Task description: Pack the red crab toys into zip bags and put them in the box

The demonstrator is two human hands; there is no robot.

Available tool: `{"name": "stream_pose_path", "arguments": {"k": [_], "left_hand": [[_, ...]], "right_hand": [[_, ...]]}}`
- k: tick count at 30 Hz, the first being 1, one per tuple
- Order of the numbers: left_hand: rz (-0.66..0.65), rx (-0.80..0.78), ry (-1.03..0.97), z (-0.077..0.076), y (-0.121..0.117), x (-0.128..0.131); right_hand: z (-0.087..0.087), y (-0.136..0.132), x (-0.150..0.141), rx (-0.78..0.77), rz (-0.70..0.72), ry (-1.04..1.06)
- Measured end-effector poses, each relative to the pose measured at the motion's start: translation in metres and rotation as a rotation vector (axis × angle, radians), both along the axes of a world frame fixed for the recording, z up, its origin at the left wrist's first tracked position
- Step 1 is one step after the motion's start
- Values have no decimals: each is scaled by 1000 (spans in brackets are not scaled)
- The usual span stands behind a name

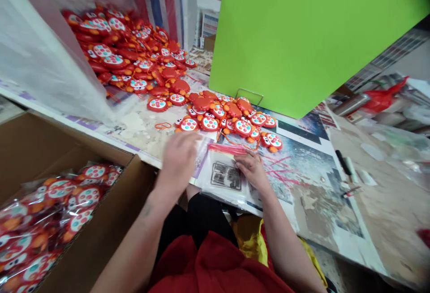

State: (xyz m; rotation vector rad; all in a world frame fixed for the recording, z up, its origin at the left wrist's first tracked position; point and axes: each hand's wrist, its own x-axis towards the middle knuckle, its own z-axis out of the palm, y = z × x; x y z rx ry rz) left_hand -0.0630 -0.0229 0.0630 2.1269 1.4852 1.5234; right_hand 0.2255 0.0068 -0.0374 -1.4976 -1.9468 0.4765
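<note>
On the worktable (314,201), a plastic zip bag (226,175) is touched at two o'clock by the half-curled right hand (253,170), and is seen toward four o'clock from the blurred left hand (178,158); left-hand openness and both grips cannot be told.

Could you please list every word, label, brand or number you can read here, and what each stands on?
None can be read.
Clear bag: black print, too small and blurred.
Purple and white sheet: small dark marks, too blurred.
Dark picture sheet: faint pale lettering, too blurred.
</note>
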Motion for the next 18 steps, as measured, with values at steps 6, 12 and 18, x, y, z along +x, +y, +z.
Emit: {"name": "stream_pose_path", "arguments": {"k": [6,12,18], "left_hand": [[-192,-381,433,-55,32,96],[-63,-351,575,-85,33,108],[-74,-354,583,-85,34,107]], "right_hand": [[4,-7,-3,-8,39,5],[28,18,34,149,-44,-24],[28,81,105,62,-391,-274]]}}
